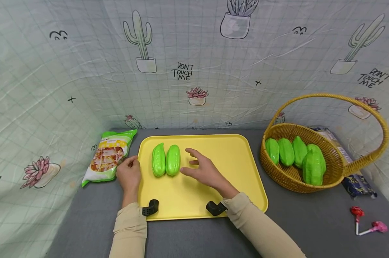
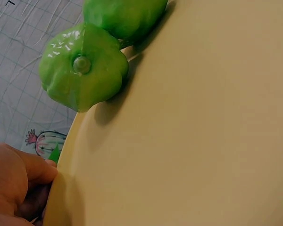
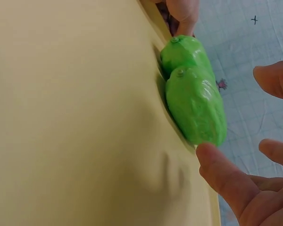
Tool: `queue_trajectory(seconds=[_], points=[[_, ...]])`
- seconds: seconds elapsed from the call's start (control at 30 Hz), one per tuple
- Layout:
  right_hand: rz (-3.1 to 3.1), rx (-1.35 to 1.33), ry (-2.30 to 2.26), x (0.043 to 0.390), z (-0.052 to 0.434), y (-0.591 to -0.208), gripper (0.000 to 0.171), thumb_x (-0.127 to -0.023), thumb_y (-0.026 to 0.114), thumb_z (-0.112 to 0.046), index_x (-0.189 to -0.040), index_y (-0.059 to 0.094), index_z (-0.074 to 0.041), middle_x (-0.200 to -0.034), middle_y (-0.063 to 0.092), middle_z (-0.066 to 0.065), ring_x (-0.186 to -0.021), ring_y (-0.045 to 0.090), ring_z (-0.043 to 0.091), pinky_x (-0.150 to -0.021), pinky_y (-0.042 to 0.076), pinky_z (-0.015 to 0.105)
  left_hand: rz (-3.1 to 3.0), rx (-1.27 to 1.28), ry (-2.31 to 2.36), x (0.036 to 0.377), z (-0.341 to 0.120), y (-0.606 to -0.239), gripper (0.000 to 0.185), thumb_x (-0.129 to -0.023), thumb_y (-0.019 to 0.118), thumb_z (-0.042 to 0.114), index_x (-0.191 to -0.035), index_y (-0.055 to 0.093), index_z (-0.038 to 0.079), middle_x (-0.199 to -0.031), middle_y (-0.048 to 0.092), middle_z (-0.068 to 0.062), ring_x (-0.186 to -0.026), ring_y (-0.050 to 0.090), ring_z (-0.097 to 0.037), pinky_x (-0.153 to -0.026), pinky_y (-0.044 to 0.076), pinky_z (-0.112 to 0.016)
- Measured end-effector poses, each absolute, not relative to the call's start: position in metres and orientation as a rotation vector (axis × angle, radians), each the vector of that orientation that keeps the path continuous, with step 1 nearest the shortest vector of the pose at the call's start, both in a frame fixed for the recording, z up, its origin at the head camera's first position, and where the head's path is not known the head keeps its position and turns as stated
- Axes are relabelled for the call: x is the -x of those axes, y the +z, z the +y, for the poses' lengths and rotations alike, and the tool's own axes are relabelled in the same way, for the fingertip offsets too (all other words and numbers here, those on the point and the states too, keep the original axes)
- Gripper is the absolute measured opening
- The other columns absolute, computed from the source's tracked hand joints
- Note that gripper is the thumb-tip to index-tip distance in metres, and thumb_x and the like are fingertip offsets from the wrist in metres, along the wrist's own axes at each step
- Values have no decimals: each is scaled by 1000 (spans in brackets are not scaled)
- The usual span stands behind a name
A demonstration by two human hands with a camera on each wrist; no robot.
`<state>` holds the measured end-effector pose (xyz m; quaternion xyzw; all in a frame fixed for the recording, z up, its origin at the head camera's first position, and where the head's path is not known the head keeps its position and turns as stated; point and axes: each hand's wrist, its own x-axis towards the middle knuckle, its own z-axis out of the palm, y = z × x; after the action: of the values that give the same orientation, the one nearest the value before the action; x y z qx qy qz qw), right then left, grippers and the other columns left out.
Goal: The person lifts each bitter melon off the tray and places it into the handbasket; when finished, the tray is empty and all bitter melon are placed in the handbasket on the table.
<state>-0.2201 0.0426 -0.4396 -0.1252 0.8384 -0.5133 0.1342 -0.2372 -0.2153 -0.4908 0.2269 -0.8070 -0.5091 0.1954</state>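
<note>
Meanwhile, two green gourds (image 1: 166, 160) were laid side by side, touching, on the yellow tray (image 1: 233, 154). The tray's left edge was gripped by the left hand (image 1: 129, 174); the right hand (image 1: 203, 170) was held spread just beside them.

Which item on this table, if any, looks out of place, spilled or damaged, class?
Nothing stands out. Two green gourds lie neatly side by side on the yellow tray, and more sit in the wicker basket. The snack bag lies flat and looks intact, and two lollipops rest on the grey table.
</note>
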Motion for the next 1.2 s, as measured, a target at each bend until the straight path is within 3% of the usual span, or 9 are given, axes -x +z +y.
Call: queue_trajectory(seconds=[0.33, 0.87, 1.2], points=[[2397, 360, -1463, 227, 31, -446, 84, -90, 76, -39, -160, 33, -22, -165, 37, 5, -139, 53, 34, -98, 54, 52, -2268, -655, -1430, 237, -216, -490, 30, -100, 53, 10, -118, 74, -2, -121, 71, -26, -109, 67, -40, -92, 53, -52], [2370, 329, -1486, 236, 19, -450, 87, -88, 80, -36, -160, 33, -24, -163, 40, 9, -137, 55, 35, -98, 54, 50, -2265, -672, -1428, 236, -216, -490, 29, -100, 54, 10, -118, 74, -1, -120, 72, -25, -109, 67, -39, -91, 52, -51], [2406, 425, -1473, 240, 9, -451, 84, -90, 78, -34, -160, 34, -17, -161, 42, 10, -131, 60, 36, -95, 56, 45, -2260, -677, -1415, 239, -216, -490, 29, -101, 54, 11, -116, 75, -1, -119, 72, -24, -108, 68, -37, -91, 52, -49]])
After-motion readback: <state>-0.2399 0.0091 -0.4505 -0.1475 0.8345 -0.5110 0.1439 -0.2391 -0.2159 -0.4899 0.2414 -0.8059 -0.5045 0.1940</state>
